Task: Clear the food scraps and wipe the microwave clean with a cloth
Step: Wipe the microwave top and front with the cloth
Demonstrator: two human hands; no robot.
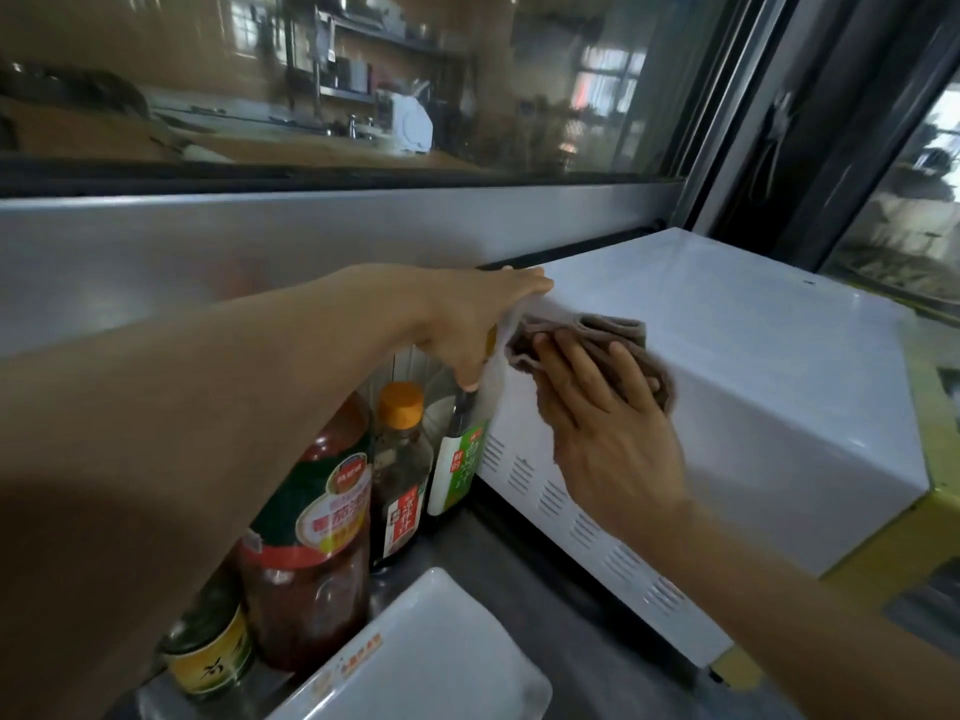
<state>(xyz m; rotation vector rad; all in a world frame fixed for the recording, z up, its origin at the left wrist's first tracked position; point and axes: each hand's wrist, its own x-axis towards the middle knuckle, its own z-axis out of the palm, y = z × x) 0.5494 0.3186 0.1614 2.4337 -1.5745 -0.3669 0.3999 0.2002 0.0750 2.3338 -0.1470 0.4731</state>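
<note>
Microwave point(727, 387), white, standing on the counter point(524, 579) against a steel backsplash, its vented side panel turned toward the camera. The right hand point(602, 423) lies flat on that side panel near the upper edge, fingers spread and straight, pressing a brown cloth point(587, 337) against the casing; the cloth is bunched and folded over the top corner. The left hand point(467, 324) steadies the rear upper corner of the casing, fingers reaching over the top edge and thumb pointing down the side (how firmly it holds cannot be told).

The cloth appears soft, limp and light: it conforms to the corner and will probably slide well under an open palm, but may bunch or slip from under the fingers unless pressure is kept even. Best taken in a loose wad under the palm, not pinched at an edge. The microwave appears rigid and fairly heavy, with a smooth painted shell likely to be slippery when damp; a bracing hand on a top corner or edge seems the sound place to hold it against the wiping push. The vent slots may snag the cloth's fibres.

Beside the casing, sauce bottles point(400, 475) stand close together, near enough to be knocked by a wide stroke; a white tray point(431, 662) lies in the foreground.
</note>
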